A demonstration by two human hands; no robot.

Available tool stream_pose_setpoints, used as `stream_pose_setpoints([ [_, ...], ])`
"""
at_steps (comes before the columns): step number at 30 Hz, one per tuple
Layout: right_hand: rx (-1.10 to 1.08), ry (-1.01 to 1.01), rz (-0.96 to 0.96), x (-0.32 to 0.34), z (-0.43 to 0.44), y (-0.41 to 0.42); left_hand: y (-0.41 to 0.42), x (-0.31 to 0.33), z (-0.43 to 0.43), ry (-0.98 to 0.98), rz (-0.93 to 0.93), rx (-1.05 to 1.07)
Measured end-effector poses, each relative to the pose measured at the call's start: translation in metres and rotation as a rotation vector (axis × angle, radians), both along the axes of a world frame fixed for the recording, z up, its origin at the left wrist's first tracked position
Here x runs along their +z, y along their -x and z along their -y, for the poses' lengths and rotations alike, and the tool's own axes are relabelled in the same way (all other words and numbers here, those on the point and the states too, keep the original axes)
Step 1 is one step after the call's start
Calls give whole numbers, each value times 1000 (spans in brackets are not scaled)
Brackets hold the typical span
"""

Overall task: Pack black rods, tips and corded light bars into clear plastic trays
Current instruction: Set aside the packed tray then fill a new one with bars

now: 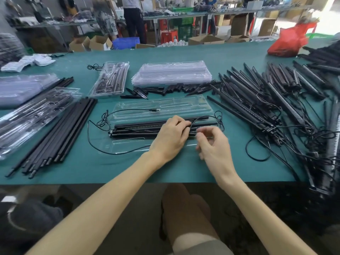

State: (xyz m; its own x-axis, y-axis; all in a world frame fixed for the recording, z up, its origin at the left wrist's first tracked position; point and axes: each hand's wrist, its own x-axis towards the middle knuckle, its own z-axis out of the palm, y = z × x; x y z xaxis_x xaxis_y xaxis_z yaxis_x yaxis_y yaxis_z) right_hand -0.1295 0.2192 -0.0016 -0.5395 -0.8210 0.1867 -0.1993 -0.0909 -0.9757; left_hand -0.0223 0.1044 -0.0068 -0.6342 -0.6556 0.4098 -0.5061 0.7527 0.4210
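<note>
On the green counter [128, 170] right in front of you lies an open clear tray [161, 105], and two black light bars [139, 127] sit side by side across its near half. Your left hand [171, 138] rests on top of them, its fingers curled down over the bars. A thin cord [114, 153] curves over the counter from the tray's left end toward your left wrist. Your right hand [214, 146] hovers just beside the left, thumb and forefinger drawn close together, but it is blurred and I cannot tell whether it pinches anything. Behind the tray, black tips [165, 89] lie scattered in a row. Beyond them is a stack of empty trays [171, 74], with one packed tray [110, 79] to its left. Black rods [60, 133] lie bundled at your left, beside more packed trays [35, 115]. A tangled pile of corded bars [272, 100] covers the counter at your right, and a red bag [287, 41] sits near the far right edge.
</note>
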Motion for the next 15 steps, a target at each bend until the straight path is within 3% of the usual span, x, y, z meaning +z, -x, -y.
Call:
stream_pose_setpoints([
  [3,-169,-4,-251,15,12,27,-1,0,1,14,-3,-54],
  [6,-289,-272,-589,26,32,55,-3,2,6,-20,-7,-94],
  [10,-230,-648,-626,25,46,77,-4,4,10,-157,-53,-112],
  [13,-251,-618,-687,18,42,80,-4,6,12,-234,-61,-97],
  [15,-335,-551,-836,14,35,78,-6,8,14,-278,-63,-106],
])
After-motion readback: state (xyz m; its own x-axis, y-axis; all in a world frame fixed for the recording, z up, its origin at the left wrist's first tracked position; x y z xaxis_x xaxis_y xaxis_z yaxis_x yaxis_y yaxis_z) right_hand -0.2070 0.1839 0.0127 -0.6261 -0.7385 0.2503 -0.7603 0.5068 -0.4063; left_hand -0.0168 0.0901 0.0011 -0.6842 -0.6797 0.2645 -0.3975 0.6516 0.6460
